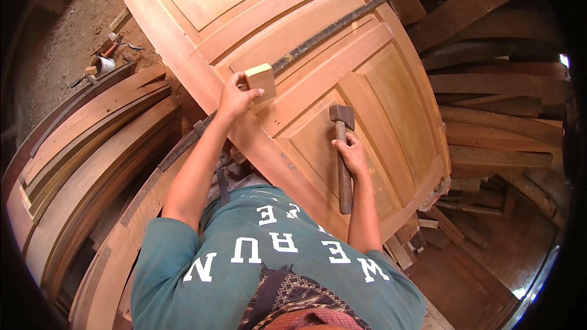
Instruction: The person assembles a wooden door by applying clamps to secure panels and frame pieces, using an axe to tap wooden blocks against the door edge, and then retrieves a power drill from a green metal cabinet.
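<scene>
My left hand (235, 96) grips a small pale wooden block (260, 80) over the panelled wooden door (388, 122), near the lower end of a dark metal bar clamp (330, 30) lying across it. My right hand (351, 154) is closed around the handle of a hammer (341, 119) with a squarish dark metal head, held over the door's lower panels with the handle pointing down toward me. The block partly hides the bar's near end.
Long boards (104, 165) are stacked at the left, another dark clamp bar (177, 150) beside me. More timber (501, 85) is piled at the right. Small items and a white container (103, 64) sit on the dirt floor (73, 36) at upper left.
</scene>
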{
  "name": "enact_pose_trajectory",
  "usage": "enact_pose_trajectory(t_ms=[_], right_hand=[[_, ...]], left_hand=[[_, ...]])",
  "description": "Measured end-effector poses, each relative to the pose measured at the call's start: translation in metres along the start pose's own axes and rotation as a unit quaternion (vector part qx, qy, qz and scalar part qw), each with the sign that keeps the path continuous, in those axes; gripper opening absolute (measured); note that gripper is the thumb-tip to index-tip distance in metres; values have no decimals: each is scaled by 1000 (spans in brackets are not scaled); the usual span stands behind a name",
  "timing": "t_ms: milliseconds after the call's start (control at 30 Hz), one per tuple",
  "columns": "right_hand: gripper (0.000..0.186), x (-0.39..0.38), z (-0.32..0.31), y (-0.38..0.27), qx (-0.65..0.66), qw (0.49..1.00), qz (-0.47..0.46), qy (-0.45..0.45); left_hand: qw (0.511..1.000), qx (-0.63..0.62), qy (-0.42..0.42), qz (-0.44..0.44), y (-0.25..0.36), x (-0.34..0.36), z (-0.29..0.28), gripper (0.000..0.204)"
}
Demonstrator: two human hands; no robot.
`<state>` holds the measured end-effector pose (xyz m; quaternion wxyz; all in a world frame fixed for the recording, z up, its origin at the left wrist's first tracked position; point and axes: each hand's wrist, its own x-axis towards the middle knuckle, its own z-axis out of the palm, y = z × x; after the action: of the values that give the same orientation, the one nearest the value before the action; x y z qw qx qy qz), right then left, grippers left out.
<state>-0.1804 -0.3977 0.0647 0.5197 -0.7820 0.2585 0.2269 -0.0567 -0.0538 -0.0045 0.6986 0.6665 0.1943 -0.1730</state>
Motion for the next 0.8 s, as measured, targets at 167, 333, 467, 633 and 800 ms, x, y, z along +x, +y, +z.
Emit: enact_pose_trajectory(t_ms=[167,333,467,633,800], right_hand=[[30,0,2,-12,-7,1000,-22,-4],[34,6,6,-32,-40,998,-32,-26],[40,13,11,-48,-47,997,-58,-38],[34,29,22,-73,-40,990,-126,-52],[31,31,28,-115,-49,985,-145,-83]], left_hand=[[996,12,88,15,-34,-37,11,54],[989,21,145,22,-45,-44,19,49],[966,202,160,-36,-15,-51,20,49],[973,155,167,-16,-46,-45,7,46],[991,12,121,-55,-31,-47,12,33]])
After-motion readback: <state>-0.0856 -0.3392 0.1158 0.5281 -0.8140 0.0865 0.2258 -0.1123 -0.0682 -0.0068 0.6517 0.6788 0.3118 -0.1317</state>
